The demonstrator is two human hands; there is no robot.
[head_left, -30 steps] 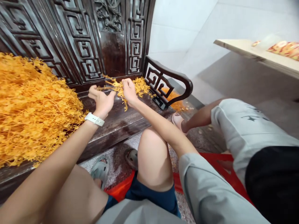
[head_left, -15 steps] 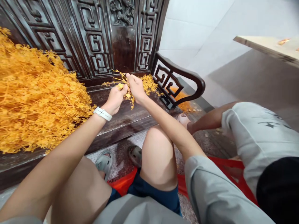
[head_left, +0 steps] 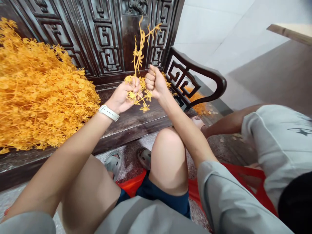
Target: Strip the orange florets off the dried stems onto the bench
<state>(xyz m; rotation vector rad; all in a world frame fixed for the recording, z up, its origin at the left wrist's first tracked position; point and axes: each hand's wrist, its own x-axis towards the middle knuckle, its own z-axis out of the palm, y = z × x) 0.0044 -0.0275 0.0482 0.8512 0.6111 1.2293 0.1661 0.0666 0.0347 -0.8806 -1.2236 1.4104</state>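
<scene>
My left hand (head_left: 126,95), with a pale watch at its wrist, pinches a yellow plastic-looking sprig (head_left: 139,55). The sprig's thin branched stems stand upright above the fingers, and small star-shaped tips hang below them. Close on its right, my right hand (head_left: 156,83) is closed in a fist; what it holds, if anything, is hidden. Both hands are above the dark wooden bench seat (head_left: 131,125). A large heap of yellow sprigs (head_left: 44,94) fills the bench on the left. Behind my right hand, more yellow pieces (head_left: 168,83) show in part.
The bench has a carved back (head_left: 107,35) and a curved armrest (head_left: 209,76) on the right. Orange-yellow bits (head_left: 198,104) lie on the floor beyond it. Another person's leg (head_left: 224,120) is at the right, near a red plastic stool (head_left: 246,177). A board's edge (head_left: 290,34) juts in at upper right.
My hands have moved apart slightly. The sprig now stands upright in my left hand, where before both hands were together on it. My right hand has closed into a fist. The view has shifted a little.
</scene>
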